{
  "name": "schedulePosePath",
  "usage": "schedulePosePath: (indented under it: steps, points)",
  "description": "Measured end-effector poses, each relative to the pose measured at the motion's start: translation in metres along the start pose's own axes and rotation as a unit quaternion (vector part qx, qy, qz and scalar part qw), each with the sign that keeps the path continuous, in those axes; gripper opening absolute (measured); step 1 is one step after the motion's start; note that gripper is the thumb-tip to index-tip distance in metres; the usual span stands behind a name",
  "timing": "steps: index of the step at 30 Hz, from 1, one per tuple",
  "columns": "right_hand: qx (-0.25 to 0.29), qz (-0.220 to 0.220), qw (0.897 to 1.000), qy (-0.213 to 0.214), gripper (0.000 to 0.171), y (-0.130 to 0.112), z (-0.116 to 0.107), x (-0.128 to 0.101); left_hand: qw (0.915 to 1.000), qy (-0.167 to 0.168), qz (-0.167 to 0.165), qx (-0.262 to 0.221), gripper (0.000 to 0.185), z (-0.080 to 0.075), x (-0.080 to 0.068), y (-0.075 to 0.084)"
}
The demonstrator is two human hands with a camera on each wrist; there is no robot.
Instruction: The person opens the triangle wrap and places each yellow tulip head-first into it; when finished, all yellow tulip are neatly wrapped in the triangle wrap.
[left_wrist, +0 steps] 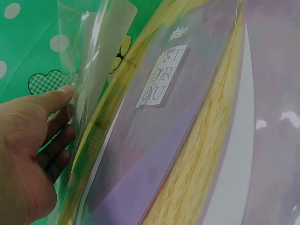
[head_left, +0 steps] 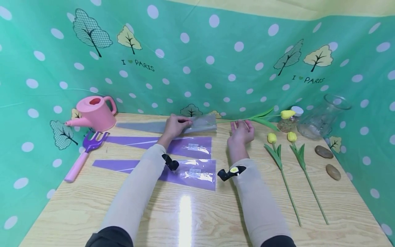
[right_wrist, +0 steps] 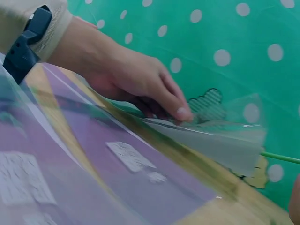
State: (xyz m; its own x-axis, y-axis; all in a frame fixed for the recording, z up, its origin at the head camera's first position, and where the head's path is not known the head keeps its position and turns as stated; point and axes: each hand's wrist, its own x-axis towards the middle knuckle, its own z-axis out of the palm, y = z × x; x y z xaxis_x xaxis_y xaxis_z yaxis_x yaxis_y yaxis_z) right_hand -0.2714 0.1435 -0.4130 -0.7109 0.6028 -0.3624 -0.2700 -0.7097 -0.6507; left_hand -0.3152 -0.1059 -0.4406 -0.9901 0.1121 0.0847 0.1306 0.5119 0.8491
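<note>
In the head view my left hand [head_left: 176, 127] pinches the edge of a clear, greyish flower sleeve [head_left: 202, 122] near the back of the table. The left wrist view shows the thumb on the lifted film, fingers bent behind it. My right hand [head_left: 241, 134] holds a yellow artificial tulip [head_left: 287, 114] by its green stem, just below the leaves. The tulip lies nearly level, bloom to the right, and its stem end reaches into the sleeve's wide mouth. In the right wrist view the green stem [right_wrist: 281, 158] enters the raised film.
Two purple sleeves [head_left: 203, 153] lie in front. Two more tulips [head_left: 285, 181] rest at right, near stones [head_left: 324, 152], a glass vase [head_left: 318, 120] and a white-lidded jar [head_left: 287, 124]. At left are a pink watering can [head_left: 95, 115] and a purple garden fork [head_left: 92, 143].
</note>
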Motion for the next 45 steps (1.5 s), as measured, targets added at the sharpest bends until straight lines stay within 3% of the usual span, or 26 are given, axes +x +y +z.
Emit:
schedulePosePath:
  steps: [18,24,33,45]
  points:
    - [-0.054,0.035,0.998,0.017,0.041,0.049,0.002,-0.026,1.0000,0.005,0.000,-0.004,0.023,0.002,-0.003,-0.001]
    - [-0.072,0.040,0.996,0.021,0.039,0.054,0.000,-0.029,1.0000,0.004,0.003,0.001,0.022,0.003,-0.002,-0.001]
    - [-0.079,0.031,0.996,0.041,0.017,0.059,-0.001,-0.027,0.9998,0.010,0.014,0.011,0.021,0.005,-0.001,-0.003]
    - [-0.082,0.012,0.995,0.056,0.024,0.063,0.000,-0.027,0.9997,0.010,0.014,0.015,0.020,0.007,-0.002,-0.004]
